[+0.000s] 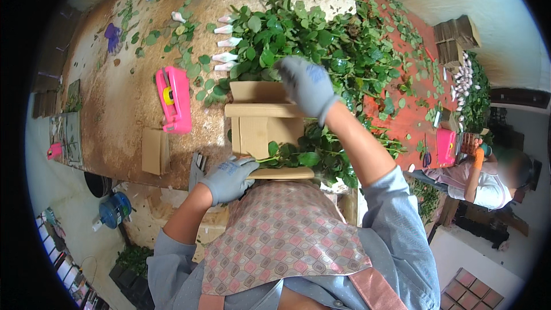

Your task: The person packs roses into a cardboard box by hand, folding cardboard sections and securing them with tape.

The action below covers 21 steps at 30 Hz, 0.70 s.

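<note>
In front of me on the table stands a cardboard box (pixel 249 135), its flaps folded out, with a leafy stem (pixel 297 155) lying across its near side. My left hand (pixel 230 178), in a grey glove, rests at the box's near left corner; its fingertips meet the cardboard edge and the stem's cut end, and the grip is unclear. My right hand (pixel 306 86), also gloved in grey, is over the far right flap beside the leaves; its fingers are partly hidden. Beyond it lies a pile of green leafy stems (pixel 292 36) with several wrapped pale flower buds (pixel 225 57) pointing left.
A pink tape dispenser (pixel 177 99) and folded cardboard (pixel 155 150) stand left. Purple gloves (pixel 112 38) and loose leaves lie farther off. At right are scissors (pixel 426 155), another pink dispenser (pixel 445 145) and a co-worker (pixel 486 176). A blue water bottle (pixel 115 210) is below the table edge.
</note>
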Tool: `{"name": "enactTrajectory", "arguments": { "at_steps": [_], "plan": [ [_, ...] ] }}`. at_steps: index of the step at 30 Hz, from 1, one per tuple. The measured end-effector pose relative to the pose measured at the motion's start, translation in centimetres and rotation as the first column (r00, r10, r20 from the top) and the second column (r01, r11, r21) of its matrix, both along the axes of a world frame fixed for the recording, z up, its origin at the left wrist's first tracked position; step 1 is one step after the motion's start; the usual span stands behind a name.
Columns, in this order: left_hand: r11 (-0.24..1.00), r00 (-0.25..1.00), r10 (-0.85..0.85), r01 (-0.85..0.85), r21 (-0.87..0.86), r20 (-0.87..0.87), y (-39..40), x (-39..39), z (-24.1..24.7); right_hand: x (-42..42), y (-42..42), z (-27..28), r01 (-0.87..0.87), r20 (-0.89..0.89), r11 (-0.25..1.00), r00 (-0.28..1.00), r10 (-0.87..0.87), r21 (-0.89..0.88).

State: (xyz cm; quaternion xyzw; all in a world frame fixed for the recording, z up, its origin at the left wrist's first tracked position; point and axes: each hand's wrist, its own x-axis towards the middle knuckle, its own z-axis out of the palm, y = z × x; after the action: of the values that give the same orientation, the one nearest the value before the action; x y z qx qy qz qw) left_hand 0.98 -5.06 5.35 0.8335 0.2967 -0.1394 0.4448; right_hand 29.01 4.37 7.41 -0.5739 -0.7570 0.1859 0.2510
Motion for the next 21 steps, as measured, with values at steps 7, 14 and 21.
{"name": "enactTrajectory", "arguments": {
  "at_steps": [7, 14, 21],
  "plan": [
    [0.999, 1.0, -0.003, 0.002, -0.037, -0.022, 0.2, 0.3, 0.1, 6.2, 3.8, -10.4, 0.232, 0.591, 0.92, 0.807, 0.0, -0.317],
    [0.999, 0.999, 0.039, -0.039, 0.019, 0.02, -0.3, 0.1, -0.4, 6.4, 5.1, -5.4, 0.063, 0.737, 0.984, 0.671, 0.082, -0.167],
    [0.995, 0.991, 0.086, -0.091, 0.039, 0.099, -0.6, 0.0, -0.5, 9.2, 3.9, 7.8, 0.019, 0.653, 0.929, 0.706, -0.275, 0.37]
  ]
}}
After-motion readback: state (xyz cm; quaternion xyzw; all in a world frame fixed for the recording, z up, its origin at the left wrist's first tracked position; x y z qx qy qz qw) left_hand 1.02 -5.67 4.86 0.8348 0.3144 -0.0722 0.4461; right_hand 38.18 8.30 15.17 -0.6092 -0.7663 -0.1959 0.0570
